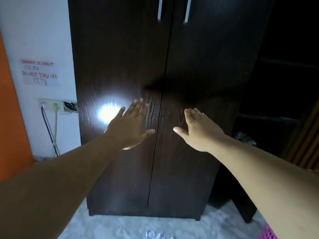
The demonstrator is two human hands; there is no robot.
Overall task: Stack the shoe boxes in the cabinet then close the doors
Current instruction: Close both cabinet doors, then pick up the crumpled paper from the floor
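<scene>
Two dark woodgrain cabinet doors (120, 66) shut, left hand (128, 125), right hand (200, 130) spread flat

You have one dark wooden cabinet (198, 152) in front of you, with two doors: a left door (120, 57) and a right door (207, 66), meeting at one seam. You can count two pale handles, one (160, 9) on the left door and one (187, 10) on the right. Your two hands are up, the left hand (128, 125) and the right hand (201, 131), five fingers spread on each. One handwritten notice (40, 73) hangs on the wall, above one socket strip (55, 105) with two cables (51, 131) dropping from it.
</scene>
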